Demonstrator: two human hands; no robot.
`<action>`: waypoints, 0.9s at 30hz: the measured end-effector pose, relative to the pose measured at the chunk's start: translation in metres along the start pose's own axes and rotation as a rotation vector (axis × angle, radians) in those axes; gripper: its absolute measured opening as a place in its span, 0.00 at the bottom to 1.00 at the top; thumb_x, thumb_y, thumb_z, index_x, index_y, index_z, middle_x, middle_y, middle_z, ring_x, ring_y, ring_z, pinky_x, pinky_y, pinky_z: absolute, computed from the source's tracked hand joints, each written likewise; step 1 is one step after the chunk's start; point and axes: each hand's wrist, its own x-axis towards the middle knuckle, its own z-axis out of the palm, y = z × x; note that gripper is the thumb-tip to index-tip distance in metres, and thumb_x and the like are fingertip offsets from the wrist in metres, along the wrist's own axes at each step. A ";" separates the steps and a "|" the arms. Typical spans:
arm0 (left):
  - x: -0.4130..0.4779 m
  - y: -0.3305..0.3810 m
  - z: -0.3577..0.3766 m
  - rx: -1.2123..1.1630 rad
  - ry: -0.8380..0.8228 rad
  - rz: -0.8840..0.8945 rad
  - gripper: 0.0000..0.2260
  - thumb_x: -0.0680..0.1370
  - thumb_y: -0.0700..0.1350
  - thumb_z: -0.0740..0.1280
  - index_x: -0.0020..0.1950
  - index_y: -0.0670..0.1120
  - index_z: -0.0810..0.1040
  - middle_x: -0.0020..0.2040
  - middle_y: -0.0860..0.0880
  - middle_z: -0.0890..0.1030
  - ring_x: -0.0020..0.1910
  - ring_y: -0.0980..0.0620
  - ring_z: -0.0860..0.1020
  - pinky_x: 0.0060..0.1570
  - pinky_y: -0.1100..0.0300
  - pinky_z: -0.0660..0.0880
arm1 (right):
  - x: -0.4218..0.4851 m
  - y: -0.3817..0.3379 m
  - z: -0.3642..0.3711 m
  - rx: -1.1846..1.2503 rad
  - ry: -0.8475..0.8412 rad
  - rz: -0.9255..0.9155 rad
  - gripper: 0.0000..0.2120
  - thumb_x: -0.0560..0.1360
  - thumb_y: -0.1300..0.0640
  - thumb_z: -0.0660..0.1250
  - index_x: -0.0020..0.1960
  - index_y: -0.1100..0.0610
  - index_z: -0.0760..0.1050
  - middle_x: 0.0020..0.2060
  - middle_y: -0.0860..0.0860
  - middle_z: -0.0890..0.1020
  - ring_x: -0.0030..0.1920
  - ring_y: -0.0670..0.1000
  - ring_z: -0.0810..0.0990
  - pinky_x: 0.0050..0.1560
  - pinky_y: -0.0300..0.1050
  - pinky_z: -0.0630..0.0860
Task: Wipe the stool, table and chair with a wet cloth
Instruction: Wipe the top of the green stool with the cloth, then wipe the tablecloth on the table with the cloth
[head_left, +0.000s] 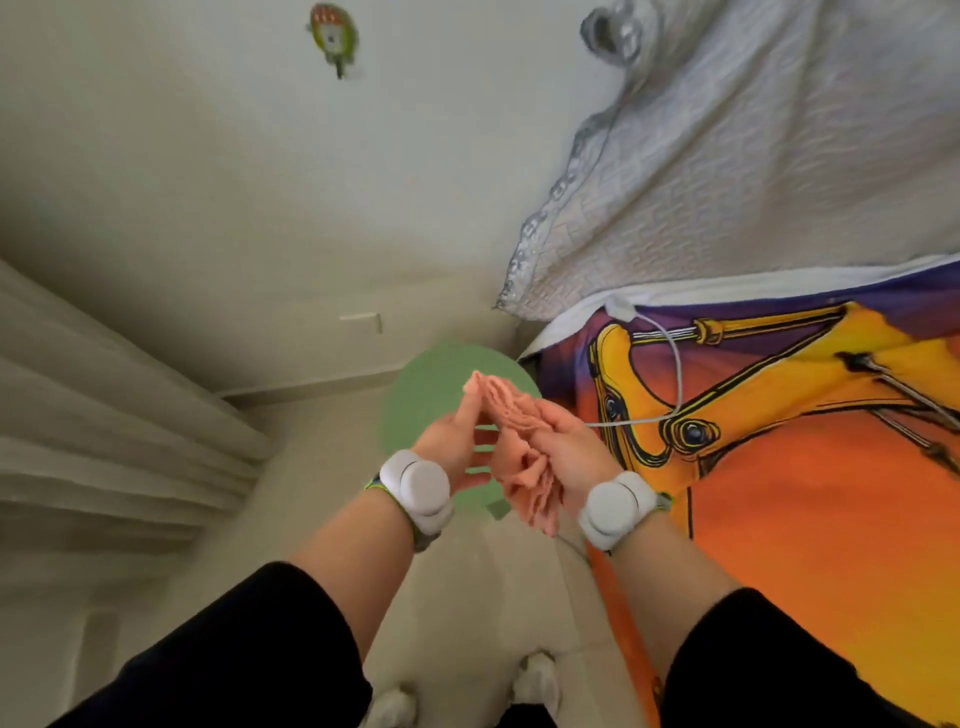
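As right hand (563, 460) grips, cloth (519, 452) (bunched) over stool (431, 384)

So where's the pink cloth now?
Head view, centre: the cloth is bunched in the right hand, the left hand touching it, over the green stool, beside the orange bedspread.

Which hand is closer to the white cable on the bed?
Right. The right hand sits beside the white cable; the left hand is farther, across the pink cloth.
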 end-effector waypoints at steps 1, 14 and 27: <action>-0.012 0.006 0.006 0.005 -0.036 0.018 0.28 0.74 0.70 0.54 0.50 0.50 0.80 0.47 0.50 0.84 0.44 0.49 0.82 0.43 0.56 0.78 | -0.013 -0.005 0.000 -0.033 0.009 -0.038 0.15 0.77 0.67 0.60 0.59 0.54 0.75 0.42 0.49 0.85 0.32 0.46 0.79 0.33 0.38 0.76; -0.151 0.026 0.115 0.568 -0.519 0.265 0.21 0.81 0.52 0.57 0.61 0.36 0.74 0.44 0.42 0.79 0.40 0.44 0.79 0.49 0.48 0.77 | -0.239 -0.030 -0.012 0.246 0.654 -0.334 0.17 0.74 0.68 0.65 0.61 0.54 0.73 0.61 0.59 0.78 0.57 0.54 0.78 0.63 0.54 0.73; -0.323 -0.105 0.296 0.841 -0.959 0.211 0.10 0.80 0.51 0.60 0.41 0.50 0.74 0.39 0.48 0.77 0.37 0.48 0.77 0.48 0.50 0.77 | -0.524 0.071 -0.080 0.294 1.386 -0.209 0.08 0.79 0.56 0.60 0.48 0.49 0.78 0.47 0.52 0.83 0.52 0.58 0.81 0.54 0.56 0.78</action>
